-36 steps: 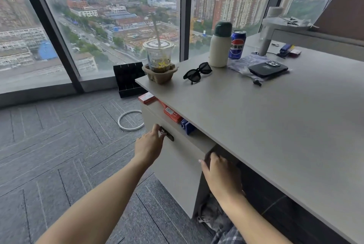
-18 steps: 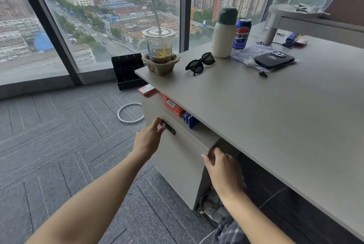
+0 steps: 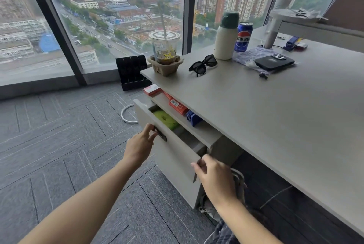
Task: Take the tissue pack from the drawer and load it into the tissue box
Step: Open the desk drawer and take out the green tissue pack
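Observation:
A grey drawer (image 3: 173, 157) under the desk stands partly pulled out. Inside it lies a yellow-green pack (image 3: 165, 118), likely the tissue pack, half hidden by the shelf above. My left hand (image 3: 140, 144) grips the drawer's dark handle (image 3: 160, 134). My right hand (image 3: 213, 179) holds the near corner of the drawer front. I see no tissue box in view.
The grey desk (image 3: 275, 117) carries an iced drink cup (image 3: 164, 49), sunglasses (image 3: 202, 64), a white bottle (image 3: 224, 39), a cola can (image 3: 242, 37) and a black case (image 3: 273, 61). Red boxes (image 3: 177, 105) lie on the shelf. A black rack (image 3: 133, 72) and a white ring (image 3: 128, 113) sit on the carpet.
The drawer was shut a second ago and has slid out toward me. Both hands moved back with it, and the yellow-green pack has come into sight.

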Available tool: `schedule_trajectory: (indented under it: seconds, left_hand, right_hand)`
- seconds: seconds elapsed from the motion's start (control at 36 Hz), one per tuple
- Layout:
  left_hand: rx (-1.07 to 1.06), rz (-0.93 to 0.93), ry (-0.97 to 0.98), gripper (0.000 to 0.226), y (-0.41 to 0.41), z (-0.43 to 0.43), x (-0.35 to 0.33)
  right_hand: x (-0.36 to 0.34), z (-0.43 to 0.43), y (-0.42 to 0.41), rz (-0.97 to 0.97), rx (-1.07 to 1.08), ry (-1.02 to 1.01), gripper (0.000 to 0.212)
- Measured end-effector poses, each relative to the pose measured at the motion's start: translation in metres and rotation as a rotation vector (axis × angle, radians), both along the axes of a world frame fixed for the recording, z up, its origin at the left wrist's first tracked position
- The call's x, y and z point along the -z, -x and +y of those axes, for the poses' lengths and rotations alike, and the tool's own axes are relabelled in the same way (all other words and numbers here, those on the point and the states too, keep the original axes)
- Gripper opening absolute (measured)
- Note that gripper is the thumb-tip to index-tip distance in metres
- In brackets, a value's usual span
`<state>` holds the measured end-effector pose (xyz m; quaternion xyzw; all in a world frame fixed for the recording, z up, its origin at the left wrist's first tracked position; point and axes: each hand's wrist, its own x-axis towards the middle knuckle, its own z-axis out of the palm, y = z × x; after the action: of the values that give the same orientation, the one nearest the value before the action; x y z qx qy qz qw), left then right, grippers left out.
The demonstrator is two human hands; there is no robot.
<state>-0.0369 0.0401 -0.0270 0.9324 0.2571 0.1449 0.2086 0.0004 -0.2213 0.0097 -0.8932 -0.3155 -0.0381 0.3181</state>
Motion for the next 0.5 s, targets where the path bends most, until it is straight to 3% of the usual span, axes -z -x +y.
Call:
schedule_trajectory:
  seconds: [0.5]
  left_hand:
    - [-0.121, -0.014, -0.012, 0.032, 0.123, 0.021, 0.000]
  right_hand:
    - [-0.003, 0.021, 0.065, 0.069, -0.418, 0.082, 0.040]
